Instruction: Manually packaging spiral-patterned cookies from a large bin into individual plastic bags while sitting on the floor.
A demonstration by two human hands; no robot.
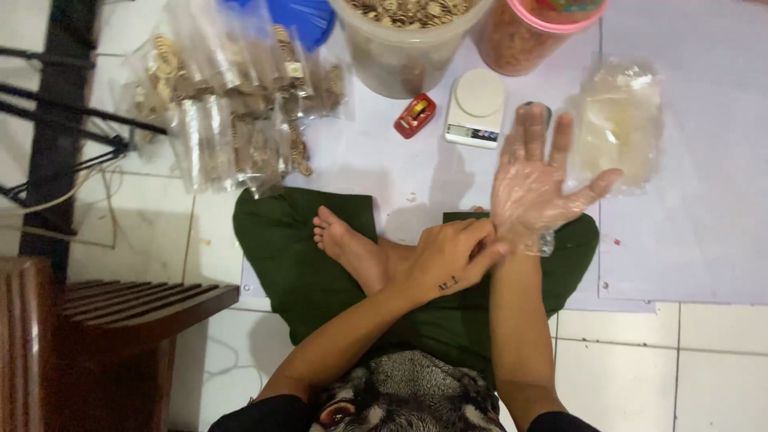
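From the head view, the right hand (538, 172) is spread flat, fingers apart, inside one thin clear plastic glove (520, 210). The bare left hand (450, 254) pinches the glove's cuff at the wrist. Just beyond the glove sit one white digital scale (475, 106) and one crinkled stack of clear bags (618, 122).

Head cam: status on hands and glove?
Right hand spread flat, inside clear plastic glove. Left hand pinching glove cuff at the wrist. Small white scale just beyond fingertips, not touching.
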